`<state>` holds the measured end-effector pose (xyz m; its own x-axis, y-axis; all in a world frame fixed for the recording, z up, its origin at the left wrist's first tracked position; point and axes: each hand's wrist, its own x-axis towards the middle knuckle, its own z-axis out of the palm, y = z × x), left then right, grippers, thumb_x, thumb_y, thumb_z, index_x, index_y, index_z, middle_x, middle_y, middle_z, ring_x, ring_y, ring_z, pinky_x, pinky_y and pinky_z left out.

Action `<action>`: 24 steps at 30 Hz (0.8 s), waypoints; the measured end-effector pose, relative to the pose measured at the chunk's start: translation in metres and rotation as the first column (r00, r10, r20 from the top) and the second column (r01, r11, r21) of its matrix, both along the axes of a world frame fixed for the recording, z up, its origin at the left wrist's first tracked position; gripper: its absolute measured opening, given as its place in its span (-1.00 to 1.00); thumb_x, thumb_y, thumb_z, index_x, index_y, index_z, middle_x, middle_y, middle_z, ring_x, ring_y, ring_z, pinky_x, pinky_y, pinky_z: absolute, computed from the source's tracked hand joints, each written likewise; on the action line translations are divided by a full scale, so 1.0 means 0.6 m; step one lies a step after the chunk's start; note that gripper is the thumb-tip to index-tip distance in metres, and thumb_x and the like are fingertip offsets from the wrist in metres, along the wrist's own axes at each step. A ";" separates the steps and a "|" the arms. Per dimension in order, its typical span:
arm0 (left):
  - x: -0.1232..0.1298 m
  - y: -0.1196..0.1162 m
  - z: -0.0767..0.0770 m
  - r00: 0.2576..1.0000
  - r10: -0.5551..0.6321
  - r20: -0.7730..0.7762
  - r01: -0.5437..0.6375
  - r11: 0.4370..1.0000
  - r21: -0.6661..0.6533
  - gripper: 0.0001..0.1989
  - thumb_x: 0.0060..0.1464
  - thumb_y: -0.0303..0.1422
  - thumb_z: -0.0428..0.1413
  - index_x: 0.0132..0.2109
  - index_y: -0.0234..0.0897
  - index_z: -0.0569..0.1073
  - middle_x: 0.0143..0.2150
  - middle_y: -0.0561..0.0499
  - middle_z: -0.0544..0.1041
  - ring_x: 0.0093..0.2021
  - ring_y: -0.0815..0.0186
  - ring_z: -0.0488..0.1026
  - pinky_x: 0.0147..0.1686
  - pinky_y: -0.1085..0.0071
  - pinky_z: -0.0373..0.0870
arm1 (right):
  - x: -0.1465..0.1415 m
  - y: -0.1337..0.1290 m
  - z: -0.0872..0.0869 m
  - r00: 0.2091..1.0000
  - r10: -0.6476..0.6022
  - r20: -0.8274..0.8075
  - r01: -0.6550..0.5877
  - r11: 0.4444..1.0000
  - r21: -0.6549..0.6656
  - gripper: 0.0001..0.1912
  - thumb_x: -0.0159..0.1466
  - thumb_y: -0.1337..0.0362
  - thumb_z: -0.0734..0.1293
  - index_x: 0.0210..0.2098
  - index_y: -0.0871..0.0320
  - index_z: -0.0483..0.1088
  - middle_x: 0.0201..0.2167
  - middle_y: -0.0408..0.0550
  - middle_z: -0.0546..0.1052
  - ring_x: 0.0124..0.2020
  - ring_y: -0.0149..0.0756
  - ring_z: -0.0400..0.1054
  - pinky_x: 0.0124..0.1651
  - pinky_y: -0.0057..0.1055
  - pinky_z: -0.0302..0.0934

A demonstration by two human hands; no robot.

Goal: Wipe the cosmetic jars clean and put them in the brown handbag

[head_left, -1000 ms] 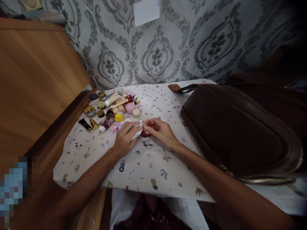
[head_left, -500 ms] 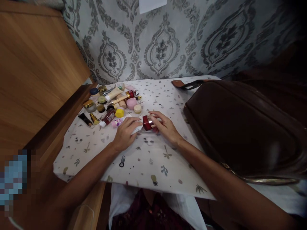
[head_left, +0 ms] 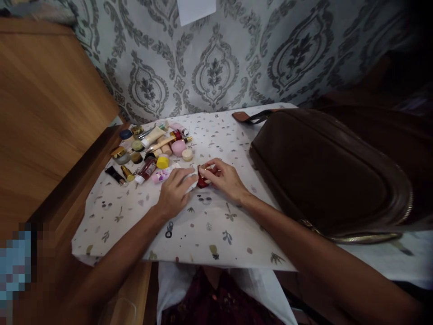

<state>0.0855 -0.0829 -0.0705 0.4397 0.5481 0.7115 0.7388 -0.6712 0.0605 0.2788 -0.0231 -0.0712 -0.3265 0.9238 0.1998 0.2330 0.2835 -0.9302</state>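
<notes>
My left hand (head_left: 174, 192) has its fingers curled over a crumpled white piece (head_left: 192, 183), which looks like tissue or cloth. Pinched in the fingers of my right hand (head_left: 225, 180) is a small red cosmetic container (head_left: 202, 179), partly covered by the fingertips. The white piece meets or nearly meets the container's left side; I cannot tell which. Just beyond my left hand lies a white and pink tube (head_left: 165, 174) with purple marks. A yellow-lidded jar (head_left: 163, 162) and a dark red bottle (head_left: 146, 170) with a white cap are close to it.
Several tubes, jars and brushes, including a pink jar (head_left: 178, 148) and a cream tube (head_left: 153, 136), cluster at the table's back left. A large brown bag (head_left: 321, 176) fills the right side. The patterned white tablecloth (head_left: 189, 239) covers the table; a wooden panel (head_left: 54, 90) borders its left.
The red container has turned in my right fingers, and less of it and its shiny band shows. My left hand keeps the white piece beside it. The view has shifted slightly.
</notes>
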 end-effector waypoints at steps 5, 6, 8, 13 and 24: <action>0.004 -0.002 0.000 0.997 -0.026 -0.074 0.027 1.000 0.009 -0.66 0.18 -0.59 -0.06 0.01 -0.25 0.46 0.04 -0.16 0.52 0.03 0.13 0.39 0.02 0.13 0.43 | 0.002 0.003 -0.003 0.999 -0.026 0.021 0.026 1.000 -0.004 -0.57 0.22 -0.14 0.36 -0.29 0.13 0.41 -0.32 -0.04 0.58 -0.37 -0.27 0.46 -0.36 -0.41 0.29; 0.004 -0.001 0.000 0.997 -0.019 -0.070 0.019 1.000 -0.004 -0.66 0.17 -0.59 -0.05 0.01 -0.25 0.46 0.04 -0.16 0.52 0.02 0.13 0.39 0.01 0.13 0.43 | 0.002 0.004 -0.005 1.000 -0.029 0.012 0.029 1.000 -0.001 -0.56 0.22 -0.15 0.35 -0.29 0.14 0.40 -0.28 -0.02 0.58 -0.36 -0.27 0.46 -0.35 -0.40 0.30; 0.001 0.002 0.000 0.999 0.000 -0.044 -0.002 0.999 -0.037 -0.69 0.16 -0.57 -0.01 -0.01 -0.25 0.47 0.03 -0.16 0.52 -0.01 0.13 0.41 -0.01 0.15 0.44 | 0.002 0.005 -0.008 0.999 -0.035 -0.016 0.035 0.999 -0.010 -0.56 0.23 -0.14 0.33 -0.24 0.14 0.40 -0.22 0.00 0.57 -0.36 -0.27 0.46 -0.34 -0.38 0.31; -0.010 0.012 -0.007 0.997 0.019 0.079 -0.009 0.993 -0.119 -0.73 0.12 -0.55 0.05 -0.04 -0.27 0.47 0.00 -0.14 0.52 -0.01 0.15 0.45 0.00 0.18 0.44 | 0.004 0.009 -0.013 0.997 0.033 -0.073 -0.035 0.999 -0.032 -0.52 0.27 -0.06 0.29 0.04 0.11 0.38 -0.21 -0.03 0.54 -0.35 -0.27 0.46 -0.38 -0.39 0.32; 0.001 0.004 -0.007 0.999 0.014 -0.043 -0.014 1.000 -0.003 -0.69 0.20 -0.55 -0.03 0.02 -0.26 0.47 0.04 -0.17 0.51 0.02 0.13 0.41 0.01 0.14 0.44 | -0.003 0.003 -0.010 0.993 0.030 -0.113 -0.029 1.000 0.006 -0.60 0.17 -0.02 0.38 -0.12 0.12 0.45 -0.30 -0.08 0.49 -0.39 -0.32 0.42 -0.47 -0.46 0.28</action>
<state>0.0859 -0.0803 -0.0748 0.4619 0.5571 0.6901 0.7504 -0.6603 0.0307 0.2769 -0.0213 -0.0771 -0.3288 0.9131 0.2411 0.1183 0.2931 -0.9487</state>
